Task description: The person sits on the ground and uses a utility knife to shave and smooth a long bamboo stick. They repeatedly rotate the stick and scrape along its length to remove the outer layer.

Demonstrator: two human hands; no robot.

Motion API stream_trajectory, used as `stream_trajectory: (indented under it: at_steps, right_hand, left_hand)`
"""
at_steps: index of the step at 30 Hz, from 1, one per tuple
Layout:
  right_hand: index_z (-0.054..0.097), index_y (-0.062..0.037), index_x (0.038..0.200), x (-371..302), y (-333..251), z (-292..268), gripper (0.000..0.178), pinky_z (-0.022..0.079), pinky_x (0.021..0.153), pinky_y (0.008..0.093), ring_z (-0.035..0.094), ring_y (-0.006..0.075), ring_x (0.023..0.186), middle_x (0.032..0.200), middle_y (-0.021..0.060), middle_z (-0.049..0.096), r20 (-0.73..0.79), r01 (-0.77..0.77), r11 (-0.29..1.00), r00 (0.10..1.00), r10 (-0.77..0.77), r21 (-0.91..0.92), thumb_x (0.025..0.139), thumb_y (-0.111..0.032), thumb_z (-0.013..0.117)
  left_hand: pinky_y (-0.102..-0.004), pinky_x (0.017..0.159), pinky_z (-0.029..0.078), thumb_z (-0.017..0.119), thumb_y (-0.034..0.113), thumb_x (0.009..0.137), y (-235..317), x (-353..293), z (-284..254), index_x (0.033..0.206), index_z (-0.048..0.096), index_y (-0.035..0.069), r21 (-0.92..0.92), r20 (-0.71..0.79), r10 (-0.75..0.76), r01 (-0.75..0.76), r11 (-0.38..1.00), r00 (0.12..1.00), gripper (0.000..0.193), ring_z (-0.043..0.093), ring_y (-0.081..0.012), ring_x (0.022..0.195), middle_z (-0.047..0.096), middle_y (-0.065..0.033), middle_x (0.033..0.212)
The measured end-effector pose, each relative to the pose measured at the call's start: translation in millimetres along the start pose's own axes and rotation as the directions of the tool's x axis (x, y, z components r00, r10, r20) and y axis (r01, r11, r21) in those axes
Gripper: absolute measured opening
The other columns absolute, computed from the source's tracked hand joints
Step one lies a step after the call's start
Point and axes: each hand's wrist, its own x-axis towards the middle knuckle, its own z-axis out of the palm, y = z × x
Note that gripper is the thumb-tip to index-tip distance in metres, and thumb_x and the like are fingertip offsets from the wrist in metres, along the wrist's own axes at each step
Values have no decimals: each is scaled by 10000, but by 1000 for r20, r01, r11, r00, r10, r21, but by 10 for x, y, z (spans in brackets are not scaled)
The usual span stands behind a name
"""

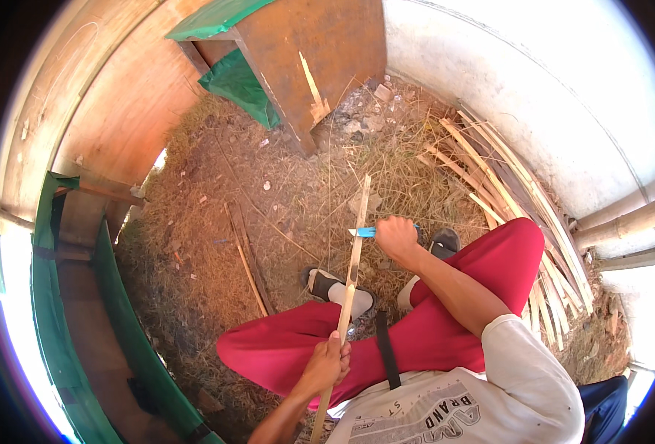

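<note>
A long, pale bamboo strip [348, 300] slants away from my lap toward the ground ahead. My left hand [327, 364] is closed round its lower part, over my left thigh. My right hand [398, 240] grips a blue-handled knife [366, 232], fingers wrapped round the handle. Its short blade points left and lies across the strip, below the strip's far end; whether it cuts into the surface I cannot tell. The strip's middle shows a hollowed, darker stretch.
To the right, a pile of split bamboo strips [490, 177] lies against a white wall [564, 81]. A wooden cabinet [327, 52] with green covering stands ahead. Thin sticks [246, 259] lie on the dry, grassy ground [202, 192]. A green-edged bench-like frame [120, 318] runs along the left.
</note>
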Motion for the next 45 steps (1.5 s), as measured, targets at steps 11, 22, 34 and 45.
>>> stream_trajectory:
  at_steps: [11, 22, 34, 45]
  right_hand:
    - [736, -44, 803, 219, 346, 157, 195, 577, 657, 462, 729, 360, 770, 816, 186, 718, -50, -109, 994, 993, 110, 19, 854, -163, 590]
    - [707, -34, 814, 169, 944, 527, 172, 569, 650, 471, 718, 362, 740, 802, 185, 709, -8, -145, 989, 989, 145, -43, 883, -139, 590]
    - [704, 21, 947, 147, 250, -214, 235, 567, 765, 479, 717, 382, 891, 910, 241, 708, 165, -294, 938, 950, 266, 183, 903, -197, 630]
    - [531, 37, 1289, -76, 24, -474, 359, 433, 579, 292, 488, 118, 632, 758, -11, 472, 473, -481, 20, 853, -222, 876, 1044, -222, 486]
  left_hand:
    - [-264, 364, 214, 226, 475, 1087, -282, -548, -148, 805, 387, 117, -88, 89, -138, 146, 985, 986, 484, 263, -61, 410, 274, 50, 570]
    - [-271, 388, 199, 211, 524, 1076, -625, -874, -138, 838, 390, 108, -53, 44, -254, 257, 965, 966, 512, 244, -84, 430, 278, 34, 579]
    - [-261, 384, 176, 174, 534, 1076, -555, -633, -484, 807, 373, 117, -177, 8, -168, 167, 970, 986, 534, 225, -70, 425, 249, 43, 591]
    - [-248, 369, 168, 188, 547, 1076, -199, 44, -361, 813, 388, 126, -328, 24, 37, -27, 944, 999, 535, 215, -65, 417, 254, 39, 572]
